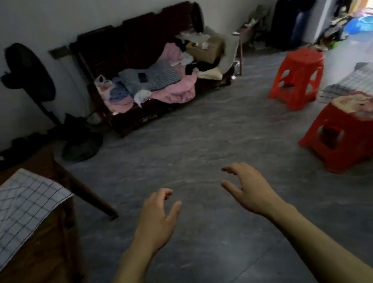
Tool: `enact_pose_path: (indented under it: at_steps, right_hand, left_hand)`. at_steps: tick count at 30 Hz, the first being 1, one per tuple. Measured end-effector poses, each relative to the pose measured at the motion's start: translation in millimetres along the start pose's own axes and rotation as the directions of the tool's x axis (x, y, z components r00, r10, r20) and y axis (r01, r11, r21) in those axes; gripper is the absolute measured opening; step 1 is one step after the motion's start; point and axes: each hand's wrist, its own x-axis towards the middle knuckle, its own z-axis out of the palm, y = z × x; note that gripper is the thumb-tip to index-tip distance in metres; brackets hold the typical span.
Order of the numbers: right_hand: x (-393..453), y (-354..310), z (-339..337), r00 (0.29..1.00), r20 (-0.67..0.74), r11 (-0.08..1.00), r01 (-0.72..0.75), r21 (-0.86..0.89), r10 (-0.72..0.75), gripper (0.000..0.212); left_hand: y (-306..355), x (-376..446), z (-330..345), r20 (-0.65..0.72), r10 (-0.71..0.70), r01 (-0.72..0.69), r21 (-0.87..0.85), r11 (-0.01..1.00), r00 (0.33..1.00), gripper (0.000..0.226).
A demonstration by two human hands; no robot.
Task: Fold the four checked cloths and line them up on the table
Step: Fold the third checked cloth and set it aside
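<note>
Meanwhile both hands, left [157, 217] and right [247, 189], hover loosely curled, checked cloth [6, 213] far left.

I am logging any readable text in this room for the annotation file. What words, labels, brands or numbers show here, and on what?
None can be read.
The brown cardboard box on the dark wooden bench: a pale label, too blurred to read.
The near red plastic stool: a worn pale patch on its seat, no legible marks.
The white checked cloth on the wooden table: grid lines only.
</note>
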Motion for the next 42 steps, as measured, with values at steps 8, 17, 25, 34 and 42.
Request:
enact_pose_path:
  at_steps: [8, 17, 25, 34, 42]
  right_hand:
    - [128, -39, 46, 0.942, 0.244, 0.971, 0.237, -0.004, -0.229, 0.042]
    - [278, -109, 78, 0.866, 0.373, 0.914, 0.395, -0.099, -0.333, 0.043]
    - [380, -181, 157, 0.758, 0.465, 0.861, 0.508, 0.019, -0.458, 0.042]
    - [486, -221, 233, 0.551, 0.596, 0.774, 0.599, 0.205, -0.585, 0.04]
    - [586, -282, 286, 0.378, 0.605, 0.667, 0.648, 0.368, -0.701, 0.038]
  left_hand:
    - [-50, 57, -3, -0.161, -0.232, 0.221, -0.083, 0.972, 0.959, 0.032]
    - [-123, 180, -52, -0.287, -0.35, 0.292, -0.224, 0.93, 0.892, 0.031]
    - [-192, 214, -111, -0.359, -0.495, 0.425, -0.26, 0.867, 0.791, 0.027]
    - [-251, 255, -140, -0.476, -0.673, 0.663, -0.223, 0.715, 0.566, 0.027]
    - [-254, 315, -167, -0.56, -0.749, 0.802, -0.231, 0.551, 0.354, 0.021]
